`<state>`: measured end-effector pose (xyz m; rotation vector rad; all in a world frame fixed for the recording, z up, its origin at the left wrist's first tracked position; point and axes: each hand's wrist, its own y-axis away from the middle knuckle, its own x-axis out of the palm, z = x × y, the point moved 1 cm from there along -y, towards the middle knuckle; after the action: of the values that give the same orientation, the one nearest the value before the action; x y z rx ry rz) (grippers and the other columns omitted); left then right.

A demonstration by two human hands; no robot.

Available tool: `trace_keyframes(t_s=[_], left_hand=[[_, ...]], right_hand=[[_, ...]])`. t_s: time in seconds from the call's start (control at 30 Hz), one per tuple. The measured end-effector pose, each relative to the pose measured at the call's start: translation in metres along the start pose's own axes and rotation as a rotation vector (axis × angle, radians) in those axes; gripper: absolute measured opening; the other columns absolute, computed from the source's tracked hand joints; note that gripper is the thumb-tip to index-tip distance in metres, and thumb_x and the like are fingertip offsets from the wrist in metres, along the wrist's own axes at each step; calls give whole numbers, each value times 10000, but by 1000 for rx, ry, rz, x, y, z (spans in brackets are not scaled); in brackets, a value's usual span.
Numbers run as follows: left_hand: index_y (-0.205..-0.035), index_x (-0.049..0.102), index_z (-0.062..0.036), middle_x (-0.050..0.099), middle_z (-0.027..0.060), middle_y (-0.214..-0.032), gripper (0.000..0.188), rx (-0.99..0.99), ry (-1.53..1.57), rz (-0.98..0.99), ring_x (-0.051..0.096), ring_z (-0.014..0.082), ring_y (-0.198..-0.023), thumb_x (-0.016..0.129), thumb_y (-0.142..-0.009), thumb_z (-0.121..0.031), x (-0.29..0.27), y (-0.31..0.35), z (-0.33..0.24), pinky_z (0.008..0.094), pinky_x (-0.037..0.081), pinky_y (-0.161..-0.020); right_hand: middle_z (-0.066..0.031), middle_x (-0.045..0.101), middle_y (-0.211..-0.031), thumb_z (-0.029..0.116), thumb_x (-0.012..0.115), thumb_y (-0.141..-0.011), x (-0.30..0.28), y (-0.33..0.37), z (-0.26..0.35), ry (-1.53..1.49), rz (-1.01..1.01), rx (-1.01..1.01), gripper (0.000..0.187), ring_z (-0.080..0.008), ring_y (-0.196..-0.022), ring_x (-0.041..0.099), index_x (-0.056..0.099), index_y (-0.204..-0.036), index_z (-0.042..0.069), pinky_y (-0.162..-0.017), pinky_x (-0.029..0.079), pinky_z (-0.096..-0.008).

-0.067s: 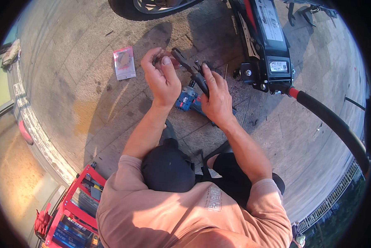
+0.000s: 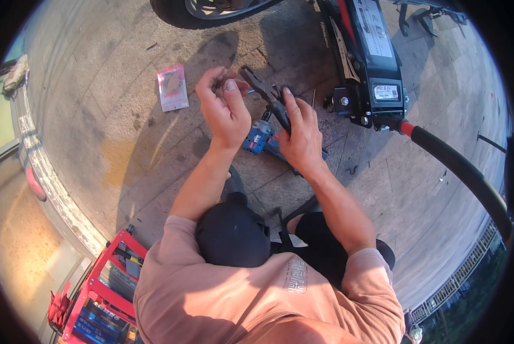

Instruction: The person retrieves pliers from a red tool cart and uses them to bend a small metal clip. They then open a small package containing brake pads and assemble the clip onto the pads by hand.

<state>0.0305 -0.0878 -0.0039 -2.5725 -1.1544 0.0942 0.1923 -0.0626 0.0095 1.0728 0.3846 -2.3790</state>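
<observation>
In my right hand [image 2: 300,131] is a pair of pliers [image 2: 260,87], its fingers wrapped round the dark handles. The jaws point up and to the left, toward my left hand [image 2: 227,112]. That hand is raised with its fingers curled and pinched on a small dark piece, mostly hidden by the fingers, so its kind does not show. A small gap lies between the plier jaws and my left fingertips. Below both hands, a blue cordless impact wrench [image 2: 258,137] lies on the paving, partly covered by my right hand.
A small clear packet with a pink top [image 2: 172,88] lies on the paving at left. At the upper right stands a black floor jack [image 2: 383,86] with a long padded handle [image 2: 460,166]. A wheel [image 2: 217,14] is at the far edge. A red tool rack [image 2: 88,295] stands lower left.
The pliers have turned slightly, their jaw tip shifting a little to the right. My left hand stays nearly in place.
</observation>
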Motion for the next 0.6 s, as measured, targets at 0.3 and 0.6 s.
trace_keyframes(t_s=[0.3,0.6], left_hand=[[-1173,560,39,668,135,-1005,249,95,-118,-7,681,160,-864,596,-930,-2,-5,6,-5,275,554,-777],[-1141,568,58,683,113,-979,239,215,-341,88,669,116,-869,626,-911,37,-10,4,-10,242,549,-757]], right_hand=[[-184,514,-1216,-86,598,-658,-3,-6,-6,116,-96,-88,828,-402,-1064,522,458,-1446,126,-915,469,-470],[-165,533,-1182,-82,647,-631,-6,-7,-10,118,-87,-71,833,-379,-1023,531,493,-1420,135,-878,475,-452]])
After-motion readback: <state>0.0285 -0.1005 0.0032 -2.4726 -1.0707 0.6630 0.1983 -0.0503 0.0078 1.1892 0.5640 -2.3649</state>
